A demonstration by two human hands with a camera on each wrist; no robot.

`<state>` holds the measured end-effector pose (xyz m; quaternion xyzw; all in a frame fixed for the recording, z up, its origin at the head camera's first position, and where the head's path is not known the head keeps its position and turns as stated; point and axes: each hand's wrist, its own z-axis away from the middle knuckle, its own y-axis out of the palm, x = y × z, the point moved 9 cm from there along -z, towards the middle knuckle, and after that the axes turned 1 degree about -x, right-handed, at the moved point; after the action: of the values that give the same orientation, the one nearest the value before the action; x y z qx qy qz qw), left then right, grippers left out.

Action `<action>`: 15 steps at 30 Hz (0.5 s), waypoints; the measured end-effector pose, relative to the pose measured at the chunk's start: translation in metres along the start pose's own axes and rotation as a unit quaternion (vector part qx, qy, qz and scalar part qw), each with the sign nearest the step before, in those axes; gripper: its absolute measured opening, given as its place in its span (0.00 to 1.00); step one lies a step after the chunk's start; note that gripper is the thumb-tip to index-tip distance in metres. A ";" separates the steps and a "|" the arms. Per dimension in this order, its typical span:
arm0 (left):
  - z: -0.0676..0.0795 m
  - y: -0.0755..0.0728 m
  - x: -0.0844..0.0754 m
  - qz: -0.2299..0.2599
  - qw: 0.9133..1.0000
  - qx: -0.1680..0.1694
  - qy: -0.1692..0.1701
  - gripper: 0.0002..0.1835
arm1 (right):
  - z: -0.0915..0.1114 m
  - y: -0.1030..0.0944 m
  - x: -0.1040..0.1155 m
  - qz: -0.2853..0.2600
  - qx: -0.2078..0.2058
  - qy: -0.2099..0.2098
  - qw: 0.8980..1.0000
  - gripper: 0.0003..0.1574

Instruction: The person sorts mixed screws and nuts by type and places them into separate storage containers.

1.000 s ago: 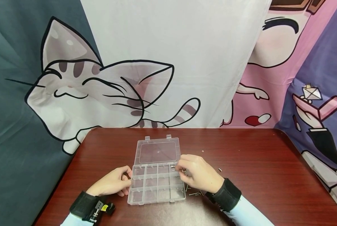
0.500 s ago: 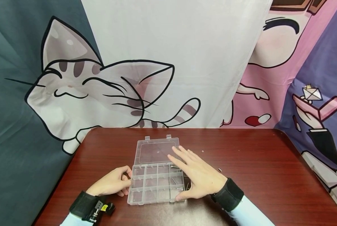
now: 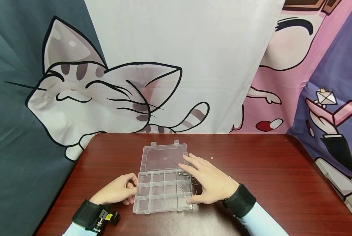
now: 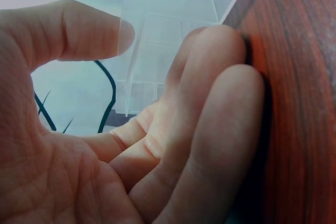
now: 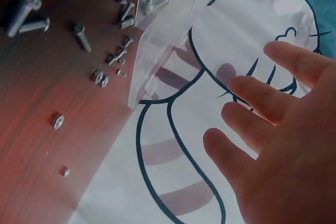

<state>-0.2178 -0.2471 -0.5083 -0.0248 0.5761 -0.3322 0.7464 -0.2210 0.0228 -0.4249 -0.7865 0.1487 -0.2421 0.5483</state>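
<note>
Likely sorting screws (image 5: 82, 39): left grip (image 3: 117, 189) is pinching box (image 3: 163, 209); empty right grip (image 3: 212, 182) is hovering spread, probably needing pickup next.

Table (image 3: 282, 183) was dark red-brown wood grain, glossy near the bottom of the head view, far corners rounded. Clear plastic box (image 3: 157, 204) sat on it at lower centre, lid open toward the top of frame. Loose bolts (image 5: 81, 38) were scattered upper left in the right wrist view, some just beside the box edge, and two overlapped near the left border. Nuts (image 5: 58, 121) lay lower: a pair near mid-left, one below, a smaller one (image 5: 65, 171) further down, apart from the rest.
</note>
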 end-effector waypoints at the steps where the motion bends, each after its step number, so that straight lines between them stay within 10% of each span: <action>1: 0.000 0.000 0.000 0.001 1.000 0.001 0.001 0.13 | 0.001 0.000 -0.001 -0.001 0.002 0.002 1.000 0.65; 8: -0.001 0.003 0.000 0.003 1.000 0.006 0.004 0.14 | 0.009 0.001 -0.009 -0.008 -0.003 0.002 1.000 0.55; 15: -0.001 0.000 0.000 -0.006 1.000 -0.002 0.005 0.13 | 0.018 0.003 -0.010 -0.004 -0.045 -0.021 0.999 0.25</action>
<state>-0.2181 -0.2467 -0.5090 -0.0283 0.5804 -0.3359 0.7413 -0.2196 0.0417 -0.4347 -0.8160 0.1443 -0.2207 0.5144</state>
